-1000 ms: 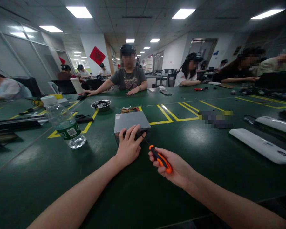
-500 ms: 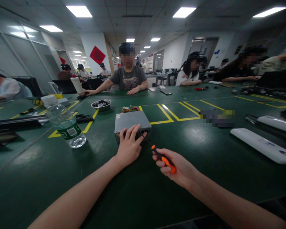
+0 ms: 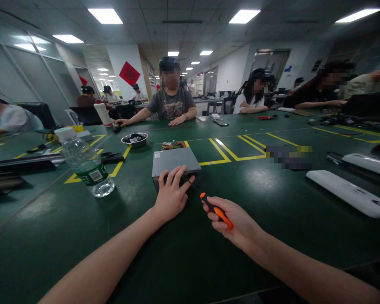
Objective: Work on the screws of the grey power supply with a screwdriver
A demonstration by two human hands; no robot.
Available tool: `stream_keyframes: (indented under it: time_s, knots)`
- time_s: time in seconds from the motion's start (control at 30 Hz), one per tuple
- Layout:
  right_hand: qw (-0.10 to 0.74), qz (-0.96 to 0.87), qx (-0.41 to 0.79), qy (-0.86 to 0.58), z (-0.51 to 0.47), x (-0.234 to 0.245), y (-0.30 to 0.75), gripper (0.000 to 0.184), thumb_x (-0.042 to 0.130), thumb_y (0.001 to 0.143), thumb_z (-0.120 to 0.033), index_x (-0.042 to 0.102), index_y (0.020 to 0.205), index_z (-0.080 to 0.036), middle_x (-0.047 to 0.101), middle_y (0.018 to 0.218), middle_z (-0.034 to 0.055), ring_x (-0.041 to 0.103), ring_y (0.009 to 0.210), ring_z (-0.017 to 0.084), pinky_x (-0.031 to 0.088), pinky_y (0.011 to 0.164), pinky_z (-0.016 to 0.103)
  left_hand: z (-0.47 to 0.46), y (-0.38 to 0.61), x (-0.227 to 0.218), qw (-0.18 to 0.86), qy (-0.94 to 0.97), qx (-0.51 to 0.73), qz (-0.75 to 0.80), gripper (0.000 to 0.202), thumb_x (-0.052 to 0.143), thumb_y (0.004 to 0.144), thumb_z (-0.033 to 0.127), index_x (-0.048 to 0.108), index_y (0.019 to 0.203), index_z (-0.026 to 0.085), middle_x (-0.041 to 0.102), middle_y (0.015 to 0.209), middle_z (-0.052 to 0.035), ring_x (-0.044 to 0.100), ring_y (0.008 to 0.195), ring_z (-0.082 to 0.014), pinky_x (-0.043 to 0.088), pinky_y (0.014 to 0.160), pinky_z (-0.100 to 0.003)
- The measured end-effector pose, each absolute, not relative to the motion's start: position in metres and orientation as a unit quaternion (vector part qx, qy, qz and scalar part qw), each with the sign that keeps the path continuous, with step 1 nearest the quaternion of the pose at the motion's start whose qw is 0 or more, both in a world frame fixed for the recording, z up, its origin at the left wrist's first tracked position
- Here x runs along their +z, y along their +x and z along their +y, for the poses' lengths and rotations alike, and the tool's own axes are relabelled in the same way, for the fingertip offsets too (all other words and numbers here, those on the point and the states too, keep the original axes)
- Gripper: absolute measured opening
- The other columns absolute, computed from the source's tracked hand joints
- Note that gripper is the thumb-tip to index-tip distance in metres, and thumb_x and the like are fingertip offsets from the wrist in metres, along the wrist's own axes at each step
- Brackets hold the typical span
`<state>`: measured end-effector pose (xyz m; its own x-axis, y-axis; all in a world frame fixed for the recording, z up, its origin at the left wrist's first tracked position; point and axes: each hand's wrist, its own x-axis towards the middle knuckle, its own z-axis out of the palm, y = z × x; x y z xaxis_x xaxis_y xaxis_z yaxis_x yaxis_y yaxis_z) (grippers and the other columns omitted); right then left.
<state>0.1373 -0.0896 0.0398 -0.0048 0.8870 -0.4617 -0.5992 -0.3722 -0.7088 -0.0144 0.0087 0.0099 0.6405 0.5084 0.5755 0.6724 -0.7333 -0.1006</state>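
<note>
A grey metal computer power supply point(image 3: 175, 159) sits on the green table in front of me, its coloured wires bunched at the far side. My left hand point(image 3: 172, 195) grips its near edge, fingers spread over the top and front. Wrapped in my right hand point(image 3: 232, 217) is a screwdriver point(image 3: 220, 213) with an orange and black handle. Its thin shaft points up and left to the box's front, close to my left fingertips. Where the tip sits is too dark and small to make out.
On the left stand a water bottle point(image 3: 91, 166) and a metal bowl point(image 3: 134, 139) with small dark parts. White elongated devices point(image 3: 348, 192) lie at right. Yellow tape point(image 3: 215, 161) marks the table point(image 3: 164, 261). A person point(image 3: 174, 103) sits opposite.
The screwdriver handle has turned slightly in my right hand and shifted a little left. My left hand and the power supply stay put. The person opposite has moved a hand at the dark object.
</note>
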Motion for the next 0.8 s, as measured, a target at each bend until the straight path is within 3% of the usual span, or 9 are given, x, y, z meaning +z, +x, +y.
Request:
stream_keyframes:
  time_s: [0.8]
  knots:
    - [0.503, -0.248, 0.631, -0.537, -0.0897, 0.0466, 0.1304, 0.01, 0.046, 0.086, -0.018, 0.046, 0.076, -0.016, 0.049, 0.067, -0.0017, 0.037, 0.042, 0.001, 0.019, 0.031, 0.011, 0.0073, -0.0129, 0.009, 0.159, -0.888, -0.272, -0.335, 0.053, 0.056, 0.069, 0.016, 0.051, 0.121, 0.025, 0.034, 0.139, -0.0122, 0.029, 0.126, -0.0301, 0.019, 0.1, -0.052]
